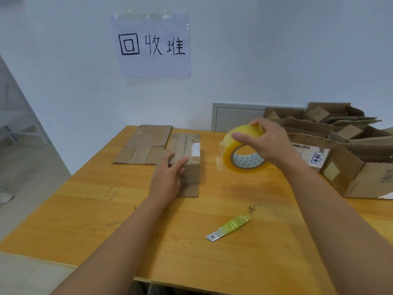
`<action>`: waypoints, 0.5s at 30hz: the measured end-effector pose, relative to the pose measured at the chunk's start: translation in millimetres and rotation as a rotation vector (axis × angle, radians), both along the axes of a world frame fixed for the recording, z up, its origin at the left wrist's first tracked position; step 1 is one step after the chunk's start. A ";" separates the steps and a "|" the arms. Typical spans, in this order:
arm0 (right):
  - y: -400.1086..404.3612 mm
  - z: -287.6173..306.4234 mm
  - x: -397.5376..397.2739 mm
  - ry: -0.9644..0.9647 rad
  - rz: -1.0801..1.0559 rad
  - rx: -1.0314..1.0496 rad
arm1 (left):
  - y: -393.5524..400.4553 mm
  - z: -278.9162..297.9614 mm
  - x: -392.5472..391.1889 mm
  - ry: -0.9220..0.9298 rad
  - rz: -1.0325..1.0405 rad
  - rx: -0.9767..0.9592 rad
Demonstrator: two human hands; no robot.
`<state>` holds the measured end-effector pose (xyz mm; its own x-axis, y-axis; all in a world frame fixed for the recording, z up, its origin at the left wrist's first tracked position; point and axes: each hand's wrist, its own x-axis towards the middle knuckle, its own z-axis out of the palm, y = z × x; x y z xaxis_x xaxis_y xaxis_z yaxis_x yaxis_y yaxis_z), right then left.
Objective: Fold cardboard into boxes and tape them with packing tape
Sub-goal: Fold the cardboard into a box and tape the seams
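A small folded cardboard box (187,152) stands near the middle of the wooden table (106,220), with one flap lying open toward me. My left hand (168,177) rests flat on its near left top edge, fingers straight. To the right of the box and above the table, my right hand (265,141) grips a roll of yellowish clear packing tape (240,154) from above. A short loose end of tape hangs from the roll's left side.
A flattened cardboard sheet (144,145) lies behind the box at the left. A blade wrapped in yellow tape (229,227) lies on the table in front. A heap of opened cardboard boxes (340,145) fills the right side. A paper sign (153,45) hangs on the wall.
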<state>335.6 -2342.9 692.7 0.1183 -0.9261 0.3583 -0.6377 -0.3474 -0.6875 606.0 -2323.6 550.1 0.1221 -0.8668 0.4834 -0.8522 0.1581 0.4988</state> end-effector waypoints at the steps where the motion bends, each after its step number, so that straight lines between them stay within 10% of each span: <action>1: 3.0 12.4 -3.5 0.004 0.006 -0.023 | -1.3 0.2 -2.5 -0.010 -0.004 0.004; 8: 24.8 60.2 -14.4 -0.020 0.110 -0.055 | -6.9 8.8 -41.3 -0.044 -0.126 0.002; 15: 22.7 53.6 -14.4 -0.062 0.120 -0.049 | 5.7 37.5 -50.6 0.301 -0.136 0.124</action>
<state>321.2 -2320.2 746.3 0.2036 -0.8876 0.4132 -0.5458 -0.4532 -0.7047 555.4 -2317.8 587.6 0.1226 -0.9347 0.3337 -0.6394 0.1828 0.7468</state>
